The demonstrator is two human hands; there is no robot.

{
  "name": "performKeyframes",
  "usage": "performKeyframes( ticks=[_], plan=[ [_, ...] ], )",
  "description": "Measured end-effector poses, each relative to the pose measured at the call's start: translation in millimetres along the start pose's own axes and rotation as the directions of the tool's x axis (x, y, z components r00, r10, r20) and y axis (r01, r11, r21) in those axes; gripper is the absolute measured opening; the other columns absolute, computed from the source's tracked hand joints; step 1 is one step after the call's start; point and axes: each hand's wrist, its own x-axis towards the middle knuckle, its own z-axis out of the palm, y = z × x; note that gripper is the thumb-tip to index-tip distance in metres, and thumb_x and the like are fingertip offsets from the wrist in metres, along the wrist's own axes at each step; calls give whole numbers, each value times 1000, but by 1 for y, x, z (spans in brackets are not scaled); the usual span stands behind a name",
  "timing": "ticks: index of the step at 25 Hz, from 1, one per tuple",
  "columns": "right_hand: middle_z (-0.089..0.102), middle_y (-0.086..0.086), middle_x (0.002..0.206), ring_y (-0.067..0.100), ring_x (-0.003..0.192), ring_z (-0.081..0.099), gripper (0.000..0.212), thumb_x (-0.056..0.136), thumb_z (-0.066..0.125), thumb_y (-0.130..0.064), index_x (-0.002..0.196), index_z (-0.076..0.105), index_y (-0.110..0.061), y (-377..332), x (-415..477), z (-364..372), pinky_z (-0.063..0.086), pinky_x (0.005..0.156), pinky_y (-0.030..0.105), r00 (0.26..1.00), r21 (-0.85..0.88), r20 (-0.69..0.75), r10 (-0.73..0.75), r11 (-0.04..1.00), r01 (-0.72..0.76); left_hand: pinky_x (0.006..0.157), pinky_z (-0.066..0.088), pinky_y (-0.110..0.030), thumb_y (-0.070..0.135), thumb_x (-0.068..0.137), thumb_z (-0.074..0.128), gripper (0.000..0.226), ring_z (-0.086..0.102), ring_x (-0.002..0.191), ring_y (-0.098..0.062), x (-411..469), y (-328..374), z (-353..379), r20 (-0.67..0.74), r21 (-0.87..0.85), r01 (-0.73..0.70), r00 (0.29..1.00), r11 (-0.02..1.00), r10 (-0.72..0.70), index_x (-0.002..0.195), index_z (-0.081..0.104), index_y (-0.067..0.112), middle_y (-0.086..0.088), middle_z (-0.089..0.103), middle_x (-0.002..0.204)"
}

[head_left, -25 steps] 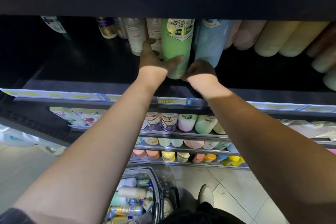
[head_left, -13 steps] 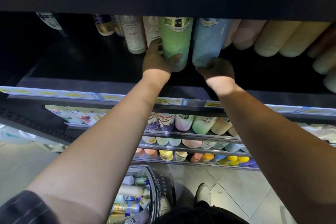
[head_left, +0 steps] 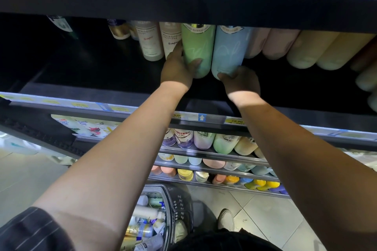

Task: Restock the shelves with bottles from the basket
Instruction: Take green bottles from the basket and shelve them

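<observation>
While both bottles stand touching on the far middle of the dark shelf (head_left: pixel 91 79), the left grip (head_left: pixel 177 71) wraps the green bottle (head_left: pixel 199 47) low down, thumb across its front, and the right grip (head_left: pixel 242 81) cups the base of the blue bottle (head_left: pixel 228 51). Smooth rigid plastic, likely full and weighty, probably slippery, so low on the body looks the safest hold; more bottles wait in the basket (head_left: pixel 170 195) on the near floor

Green bottle (head_left: pixel 196 51), pale blue bottle (head_left: pixel 228 51), dark pinstriped sleeve (head_left: pixel 30 230), black shelf (head_left: pixel 91 71)
</observation>
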Motion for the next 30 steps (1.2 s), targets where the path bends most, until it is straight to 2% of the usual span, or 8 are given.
performKeyframes(
  ticks=[5,9,12,15,20,23,26,30],
  plan=[
    [68,17,106,33,98,64,39,87,63,-39,101,67,-3,2,5,2,33,68,26,1000,8,-10,-13,1000,13,89,35,-18,33,95,60,60,53,125,-23,-3,7,-1,16,104,43,999,994,-45,148,36,20,-3,56,139],
    [68,14,103,30,93,65,31,86,60,-34,99,68,-7,8,4,0,34,66,24,992,-15,121,-23,1000,25,94,42,-25,38,95,59,58,53,125,-24,-15,6,-9,114,269,86,986,959,-121,145,39,17,-3,55,140],
    [61,12,113,27,93,58,29,85,60,-39,100,64,-15,9,-23,-13,39,74,25,962,-93,237,-136,982,162,101,43,-36,38,94,57,59,53,124,-33,-44,1,-27,71,476,33,995,879,-75,145,42,13,-14,57,137],
    [55,11,118,33,110,54,38,91,53,-46,119,57,-20,12,-63,-20,43,89,36,908,-263,248,-339,878,400,102,39,-44,41,95,54,51,53,116,-35,-89,-2,-39,28,675,-5,999,737,-20,133,52,8,-15,62,124],
    [58,12,121,34,105,56,65,90,40,-60,135,48,-13,23,-103,-15,43,85,44,808,-443,222,-546,682,582,120,12,-47,46,96,51,63,26,146,-30,-156,-12,-48,-5,750,30,999,661,-40,149,36,16,-5,35,157],
    [38,9,146,32,128,40,81,89,42,-64,150,23,-14,31,-126,-13,26,107,48,781,-463,391,-488,629,625,120,9,-46,50,96,48,68,20,149,-29,-191,-23,-48,26,808,17,998,589,-63,152,30,18,-6,26,161],
    [9,13,160,35,146,11,89,87,49,-59,154,9,-16,40,-153,-14,6,117,53,774,-454,371,-512,627,633,121,7,-47,55,95,44,73,15,150,-30,-221,-43,-50,77,856,-4,990,517,-119,155,21,19,-7,18,163],
    [-13,12,161,32,149,-7,89,88,47,-57,154,-5,-26,45,-198,-3,10,116,58,786,-421,457,-415,678,603,114,27,-54,52,89,50,70,37,140,-37,-261,-66,-64,72,834,-10,993,552,-90,145,42,13,-15,40,153]
  ],
)
